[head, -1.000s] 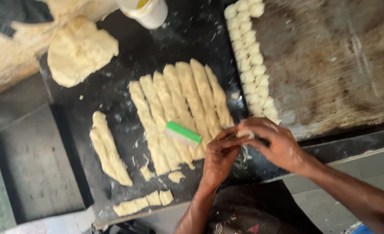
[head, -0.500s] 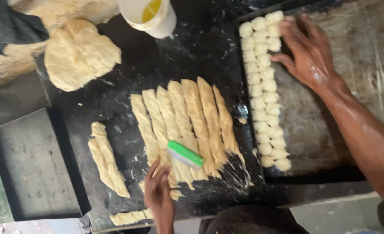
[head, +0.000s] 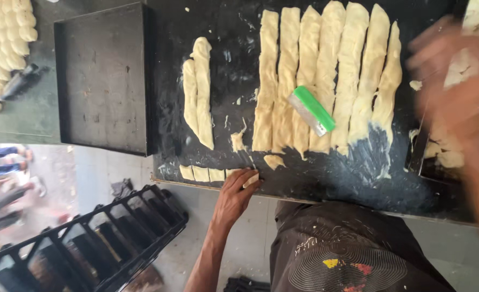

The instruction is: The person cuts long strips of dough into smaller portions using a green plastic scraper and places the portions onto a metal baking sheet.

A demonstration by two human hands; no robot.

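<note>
Left hand is resting at the near edge of the black dough-smeared counter, fingers curled down onto a small pale cut piece of dough; the piece is sitting under the fingertips, right at the counter's lip. Whether it is pinched or only pressed cannot be told. Just left of the hand, a short row of small pale cut dough pieces is lying along the same near edge, touching one another.

Right hand is passing over the right end of the counter, heavily blurred; cannot tell whether it is open or closed, or whether it is carrying anything.

Farther in, a set of long pale dough strips is lying side by side, running from near to far and touching along their lengths. A green-handled flat metal scraper is lying tilted across the middle strips. Left of them, well apart, a pair of shorter pale dough strips is lying together. Small dough scraps are scattered between the two groups.

Left of the counter, a dark rectangular metal baking tray is sitting bare. Far left, rows of small pale dough pieces are filling another surface. A black metal rack is standing on the floor below.
</note>
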